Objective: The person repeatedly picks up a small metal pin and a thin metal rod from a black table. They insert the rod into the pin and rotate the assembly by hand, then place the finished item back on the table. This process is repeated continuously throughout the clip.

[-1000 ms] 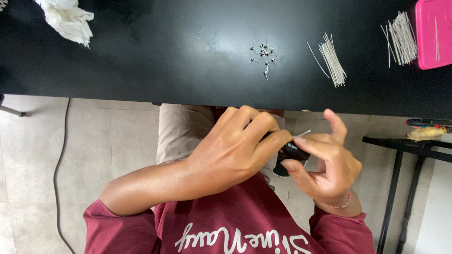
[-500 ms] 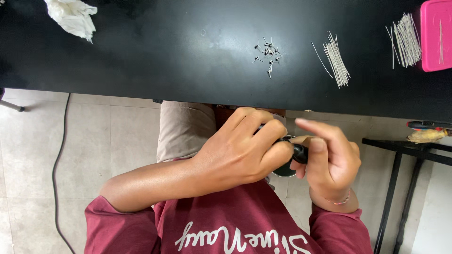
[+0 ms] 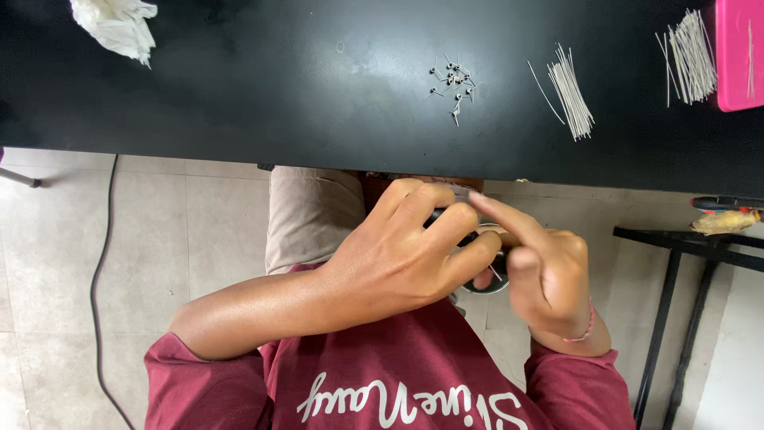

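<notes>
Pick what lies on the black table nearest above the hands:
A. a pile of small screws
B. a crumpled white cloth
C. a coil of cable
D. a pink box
A: the small screws sit on the black table just above the hands; the pink box and white cloth lie at the far corners.

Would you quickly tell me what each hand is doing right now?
Left hand: closed around a small dark object.
Right hand: touching the same object, forefinger extended; grip unclear.

The person wears a maroon short-sleeved shirt (image 3: 398,382) with white lettering, khaki trousers (image 3: 310,215), and a thin pink bracelet (image 3: 587,326).
</notes>
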